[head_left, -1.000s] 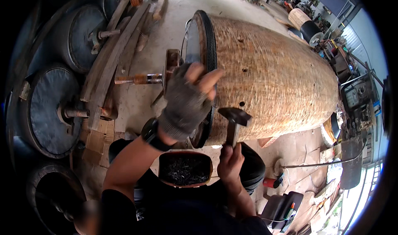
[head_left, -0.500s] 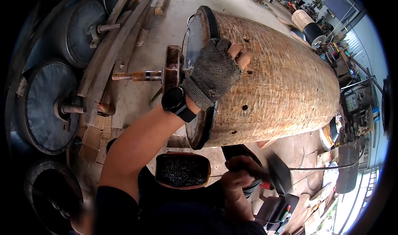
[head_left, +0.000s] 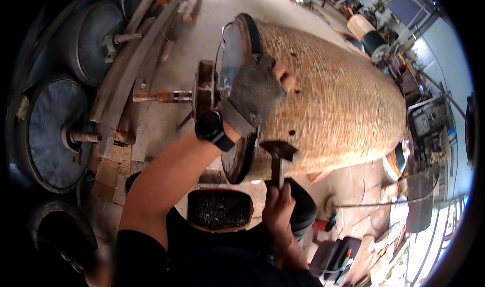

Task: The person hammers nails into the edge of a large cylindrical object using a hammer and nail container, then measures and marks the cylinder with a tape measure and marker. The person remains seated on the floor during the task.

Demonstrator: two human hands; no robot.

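Observation:
My left hand [head_left: 255,97], in a grey knit fingerless glove, lies curled over the near end of a big wooden roller [head_left: 328,100]. A black strip [head_left: 247,150] runs round that end, just under the hand. The fingers are bent and their tips hidden, so what they pinch does not show. Around its handle my right hand [head_left: 279,211] grips a hammer [head_left: 279,153], whose dark head is at the roller's lower side, right of the strip; I cannot tell if they touch. Below the roller, an oval tub [head_left: 191,211] holds many small nails [head_left: 220,210].
A rusty shaft [head_left: 166,97] with a steel bracket [head_left: 203,87] sticks out of the roller's end. Large dark drums [head_left: 55,130] and wooden beams [head_left: 129,69] line the left. At right are a hose [head_left: 384,203], a black case [head_left: 333,259] and cluttered machinery [head_left: 429,125].
The hammer has swung from the lower right up and left to the roller, carried by my right hand. My left hand stays on the roller's end, and the view has shifted slightly.

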